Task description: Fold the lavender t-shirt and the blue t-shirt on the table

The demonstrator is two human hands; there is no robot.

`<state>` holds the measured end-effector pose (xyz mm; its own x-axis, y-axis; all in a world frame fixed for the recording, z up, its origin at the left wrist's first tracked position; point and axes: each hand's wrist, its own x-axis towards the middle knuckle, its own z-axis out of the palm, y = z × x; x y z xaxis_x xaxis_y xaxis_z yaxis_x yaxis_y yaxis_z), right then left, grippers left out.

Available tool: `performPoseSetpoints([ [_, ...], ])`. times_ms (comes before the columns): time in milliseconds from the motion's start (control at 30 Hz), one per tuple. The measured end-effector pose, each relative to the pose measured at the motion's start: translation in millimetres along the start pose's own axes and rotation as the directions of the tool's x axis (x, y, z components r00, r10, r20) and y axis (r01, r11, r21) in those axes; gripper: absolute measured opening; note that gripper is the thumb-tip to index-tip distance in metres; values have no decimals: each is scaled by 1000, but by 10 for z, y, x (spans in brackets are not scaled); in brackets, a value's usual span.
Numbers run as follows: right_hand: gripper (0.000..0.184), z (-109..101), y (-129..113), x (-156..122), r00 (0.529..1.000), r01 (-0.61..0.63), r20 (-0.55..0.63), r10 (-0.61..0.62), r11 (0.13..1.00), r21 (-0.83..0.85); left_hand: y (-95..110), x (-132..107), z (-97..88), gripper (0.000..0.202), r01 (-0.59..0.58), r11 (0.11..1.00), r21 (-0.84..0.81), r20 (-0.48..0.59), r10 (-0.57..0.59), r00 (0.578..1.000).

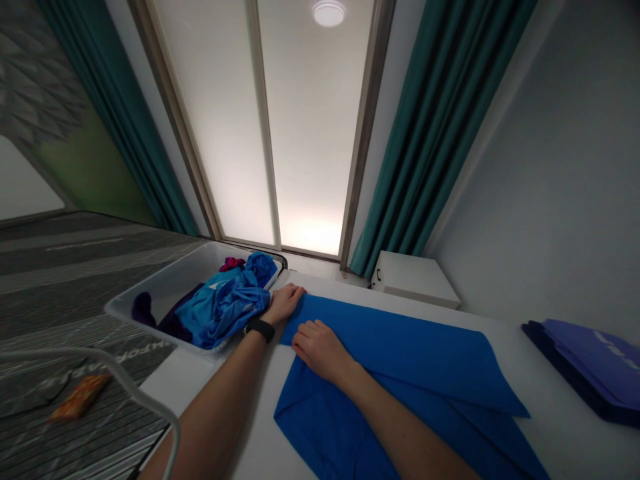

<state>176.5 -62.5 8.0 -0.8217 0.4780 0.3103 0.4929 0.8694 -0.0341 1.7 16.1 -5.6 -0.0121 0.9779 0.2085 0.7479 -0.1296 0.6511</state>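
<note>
Right hand (pixel 320 350) lies flat and open on a blue cloth (pixel 410 353), fingers slightly curled, nothing gripped. Left hand (pixel 283 303), black wristwatch (pixel 260 329) on its wrist, is also open and flat, resting at the cloth's far edge around 11 o'clock from the right hand; no grip visible. The blue cloth is one piece, spread on a white counter (pixel 550 400) under both hands, with one layer lying folded over another and a lower flap out at 5 o'clock. It is not a neat square yet. Just past the left hand at 10 o'clock is one translucent plastic bin (pixel 150 293), touching the counter's edge. It holds a loose blue garment heap (pixel 223 307), a dark purple garment (pixel 173 327) and a magenta piece (pixel 233 264), so three visible, exact count hidden. At 3 o'clock on the counter sits one folded navy and purple garment (pixel 585 367). Lower left, on a striped grey floor (pixel 75 280), lie one orange packet (pixel 80 397) and one pale cable (pixel 105 360). Farther off at 12 o'clock are one white cabinet (pixel 415 280), two teal curtains (pixel 400 133) and one ceiling lamp (pixel 329 12).
</note>
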Motion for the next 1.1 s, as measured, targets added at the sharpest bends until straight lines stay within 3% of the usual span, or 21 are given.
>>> performPoseSetpoints([
  [300, 10, -24, -12, -2, 1000, -2, 6, 2, 1000, 8, 80, -59, -49, 37, 47, 998, -30, -6, -47, 999],
  [567, 10, 4, -2, 1, 1000, 2, -4, -2, 1000, -6, 43, -31, -28, 25, 15, 998, -56, 17, -14, 1000],
  [933, 13, -68, -70, 18, 999, 42, 1, -42, 999, -31, 4, 23, 58, 21, -1, 998, -67, -61, -3, 998],
  [1100, 11, -29, -41, -6, 1000, 27, -5, -27, 998, 52, -17, 16, 41, 30, -7, 997, -76, -75, 2, 997],
])
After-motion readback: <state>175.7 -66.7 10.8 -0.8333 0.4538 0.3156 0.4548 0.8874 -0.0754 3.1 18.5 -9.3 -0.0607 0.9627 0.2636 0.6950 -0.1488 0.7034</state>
